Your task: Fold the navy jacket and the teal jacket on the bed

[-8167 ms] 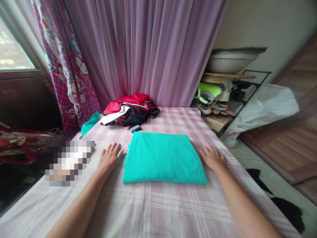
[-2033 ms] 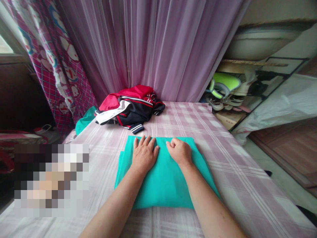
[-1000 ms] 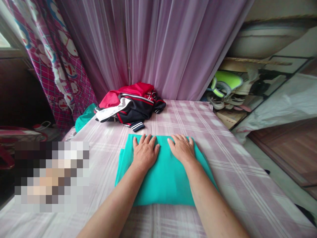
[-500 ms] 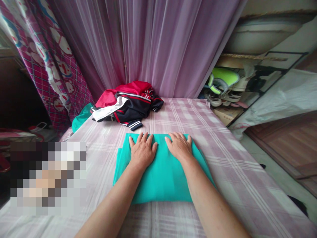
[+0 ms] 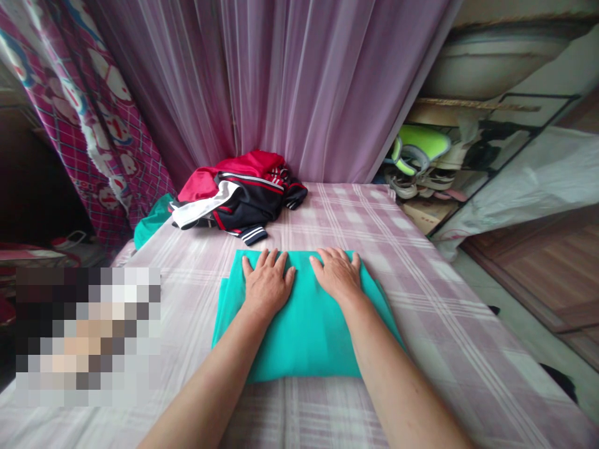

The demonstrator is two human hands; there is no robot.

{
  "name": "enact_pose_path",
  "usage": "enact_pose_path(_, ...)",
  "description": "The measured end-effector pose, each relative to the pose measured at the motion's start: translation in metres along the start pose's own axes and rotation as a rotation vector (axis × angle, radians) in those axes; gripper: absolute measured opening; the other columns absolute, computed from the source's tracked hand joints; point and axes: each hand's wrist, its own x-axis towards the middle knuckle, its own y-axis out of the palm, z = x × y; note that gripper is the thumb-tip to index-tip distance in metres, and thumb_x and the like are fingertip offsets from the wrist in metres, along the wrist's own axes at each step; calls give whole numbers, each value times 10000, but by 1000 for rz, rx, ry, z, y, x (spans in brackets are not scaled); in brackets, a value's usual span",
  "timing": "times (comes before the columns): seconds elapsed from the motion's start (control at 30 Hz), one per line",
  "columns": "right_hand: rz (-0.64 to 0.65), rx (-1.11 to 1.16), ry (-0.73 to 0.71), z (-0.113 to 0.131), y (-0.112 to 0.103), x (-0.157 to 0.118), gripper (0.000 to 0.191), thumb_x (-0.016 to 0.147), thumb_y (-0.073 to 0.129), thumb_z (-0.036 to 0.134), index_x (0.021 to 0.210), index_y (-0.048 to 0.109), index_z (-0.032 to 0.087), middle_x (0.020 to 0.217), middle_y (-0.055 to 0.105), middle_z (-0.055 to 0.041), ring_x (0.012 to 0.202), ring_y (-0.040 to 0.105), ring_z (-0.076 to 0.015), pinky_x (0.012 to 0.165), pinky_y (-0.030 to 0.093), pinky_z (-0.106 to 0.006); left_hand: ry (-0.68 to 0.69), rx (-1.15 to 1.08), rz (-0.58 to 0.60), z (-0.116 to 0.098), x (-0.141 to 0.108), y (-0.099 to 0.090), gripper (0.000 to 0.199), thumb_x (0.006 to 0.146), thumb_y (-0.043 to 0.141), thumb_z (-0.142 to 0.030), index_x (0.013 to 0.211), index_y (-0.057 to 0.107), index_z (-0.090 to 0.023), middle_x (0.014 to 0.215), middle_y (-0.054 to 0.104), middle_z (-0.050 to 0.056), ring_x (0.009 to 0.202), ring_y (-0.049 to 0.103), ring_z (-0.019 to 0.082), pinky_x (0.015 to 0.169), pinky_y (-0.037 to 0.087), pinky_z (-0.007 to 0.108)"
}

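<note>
A folded teal garment (image 5: 309, 337) lies flat on the plaid sheet (image 5: 421, 312) in front of me. Its layers show along the left and right sides. My left hand (image 5: 267, 280) rests palm down on its far left part, fingers spread. On the far right part lies my right hand (image 5: 337, 269), also palm down with its fingers stretched out. Neither hand grips the cloth. Past the far edge of the folded garment is a heap of clothes with a dark jacket (image 5: 253, 202), a red garment (image 5: 201, 184) and a white piece of cloth (image 5: 199, 209).
More teal cloth (image 5: 153, 223) hangs at the sheet's left edge. Purple curtains (image 5: 304, 93) close off the far side, and a patterned curtain (image 5: 107, 137) hangs at left. A rack with shoes (image 5: 435, 179) stands at right. A blurred patch covers the lower left.
Both hands stay flat on the teal garment. The whole view has shifted very slightly; nothing else visibly moved.
</note>
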Motion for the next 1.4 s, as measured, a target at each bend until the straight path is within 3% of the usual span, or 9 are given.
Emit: enact_pose_path(1.4, 33, -8, 11, 2, -3, -1, 474, 1030, 317, 456, 1345, 600, 243, 1447, 576, -91, 1378, 414, -278, 1173, 124, -590, -1, 17, 7, 1, 0, 1, 464, 1003, 370, -452, 1407, 537, -296, 1512, 524, 72, 1453, 379, 309, 1177, 165, 712)
